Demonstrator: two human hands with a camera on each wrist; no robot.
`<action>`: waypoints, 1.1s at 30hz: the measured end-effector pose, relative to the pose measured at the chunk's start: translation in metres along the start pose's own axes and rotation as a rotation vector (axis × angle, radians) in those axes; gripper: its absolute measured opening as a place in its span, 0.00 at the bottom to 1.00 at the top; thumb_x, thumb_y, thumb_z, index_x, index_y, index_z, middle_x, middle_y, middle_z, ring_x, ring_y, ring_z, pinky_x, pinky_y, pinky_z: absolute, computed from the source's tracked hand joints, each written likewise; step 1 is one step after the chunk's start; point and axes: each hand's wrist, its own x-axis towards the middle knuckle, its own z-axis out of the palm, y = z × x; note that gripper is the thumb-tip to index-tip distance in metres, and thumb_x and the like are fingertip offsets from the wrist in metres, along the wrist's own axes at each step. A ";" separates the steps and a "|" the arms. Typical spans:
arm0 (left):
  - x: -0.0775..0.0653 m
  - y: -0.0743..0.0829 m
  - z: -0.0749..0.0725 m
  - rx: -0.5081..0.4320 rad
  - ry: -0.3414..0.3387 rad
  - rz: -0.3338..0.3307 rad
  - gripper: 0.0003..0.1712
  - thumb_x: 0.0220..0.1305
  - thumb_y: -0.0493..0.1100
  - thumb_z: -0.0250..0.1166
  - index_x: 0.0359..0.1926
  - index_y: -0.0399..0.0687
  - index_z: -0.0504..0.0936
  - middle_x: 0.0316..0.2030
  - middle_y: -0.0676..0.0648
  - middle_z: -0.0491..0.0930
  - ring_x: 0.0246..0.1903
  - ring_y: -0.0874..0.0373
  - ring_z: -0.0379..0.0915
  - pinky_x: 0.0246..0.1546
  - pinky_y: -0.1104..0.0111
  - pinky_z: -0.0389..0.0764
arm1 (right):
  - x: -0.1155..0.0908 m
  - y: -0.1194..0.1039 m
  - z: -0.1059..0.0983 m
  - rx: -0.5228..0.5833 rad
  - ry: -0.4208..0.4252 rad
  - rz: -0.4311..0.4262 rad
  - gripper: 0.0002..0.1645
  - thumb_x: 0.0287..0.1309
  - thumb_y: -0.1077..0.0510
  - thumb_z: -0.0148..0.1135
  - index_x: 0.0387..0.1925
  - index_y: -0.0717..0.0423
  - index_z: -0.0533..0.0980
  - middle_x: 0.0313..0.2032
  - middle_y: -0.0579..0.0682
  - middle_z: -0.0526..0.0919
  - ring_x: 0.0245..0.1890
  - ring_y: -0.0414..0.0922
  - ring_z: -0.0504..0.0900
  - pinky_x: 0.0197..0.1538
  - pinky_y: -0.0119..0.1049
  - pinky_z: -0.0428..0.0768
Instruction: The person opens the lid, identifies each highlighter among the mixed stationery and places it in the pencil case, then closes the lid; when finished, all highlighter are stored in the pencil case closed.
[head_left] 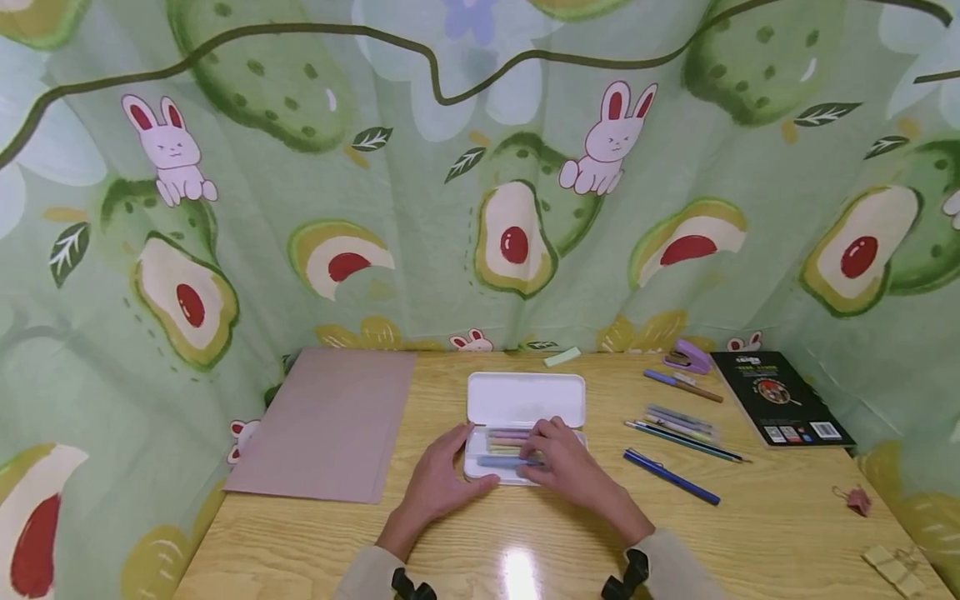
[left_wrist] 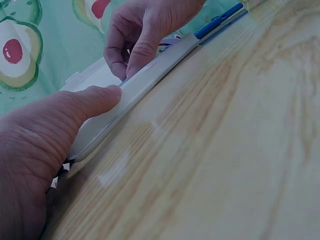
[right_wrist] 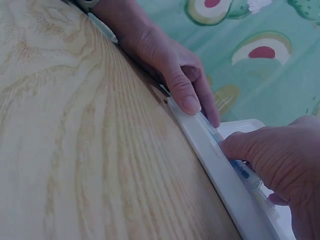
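An open white pencil case (head_left: 527,400) lies on the table, its lid tipped back. Several pens in pale colours (head_left: 504,442) lie inside it. With thumb on the front edge and fingers at the left side, my left hand (head_left: 441,477) holds the case. My right hand (head_left: 564,465) reaches into the case from the right, pinching a light blue pen (head_left: 498,461) near its right end. In the right wrist view the clear end of that pen (right_wrist: 247,175) shows under my right hand. The fingertips of the right hand are partly hidden.
Right of the case lie a dark blue pen (head_left: 671,477), pencils (head_left: 690,442), pale pens (head_left: 681,423), a blue-and-brown pen (head_left: 682,385), a purple stapler (head_left: 687,357) and a black notebook (head_left: 780,398). A mauve folder (head_left: 322,425) lies left. A pale green eraser-like block (head_left: 562,357) sits behind.
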 end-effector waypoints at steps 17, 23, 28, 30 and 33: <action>0.000 0.003 -0.002 -0.019 -0.007 -0.021 0.58 0.53 0.75 0.74 0.77 0.49 0.70 0.74 0.42 0.70 0.73 0.41 0.65 0.69 0.43 0.70 | -0.007 0.015 -0.030 0.186 0.111 0.082 0.16 0.62 0.56 0.76 0.49 0.56 0.85 0.34 0.43 0.75 0.35 0.41 0.72 0.37 0.32 0.74; 0.000 0.000 0.000 -0.022 -0.005 -0.025 0.59 0.53 0.75 0.74 0.77 0.50 0.69 0.74 0.42 0.70 0.73 0.41 0.65 0.69 0.43 0.69 | -0.020 0.040 -0.064 0.199 0.204 0.115 0.21 0.59 0.60 0.77 0.53 0.63 0.83 0.35 0.53 0.77 0.31 0.44 0.72 0.33 0.31 0.72; -0.001 0.001 0.000 -0.028 0.000 -0.024 0.58 0.53 0.74 0.74 0.77 0.50 0.69 0.74 0.42 0.70 0.73 0.40 0.65 0.68 0.41 0.69 | -0.035 0.073 -0.088 0.110 0.266 0.166 0.23 0.58 0.63 0.77 0.55 0.63 0.82 0.39 0.57 0.79 0.34 0.47 0.76 0.35 0.37 0.76; -0.001 0.001 0.001 -0.026 0.001 -0.022 0.58 0.53 0.75 0.74 0.77 0.50 0.69 0.74 0.42 0.70 0.73 0.41 0.65 0.68 0.42 0.70 | -0.042 0.088 -0.096 0.074 0.284 0.205 0.23 0.59 0.63 0.77 0.55 0.64 0.82 0.41 0.58 0.79 0.36 0.51 0.78 0.37 0.43 0.79; -0.001 0.001 0.001 -0.028 0.000 -0.016 0.59 0.53 0.74 0.74 0.77 0.49 0.69 0.74 0.42 0.70 0.73 0.41 0.65 0.68 0.42 0.70 | -0.054 0.109 -0.106 0.048 0.294 0.276 0.21 0.59 0.64 0.76 0.53 0.67 0.81 0.44 0.64 0.79 0.41 0.60 0.79 0.43 0.53 0.79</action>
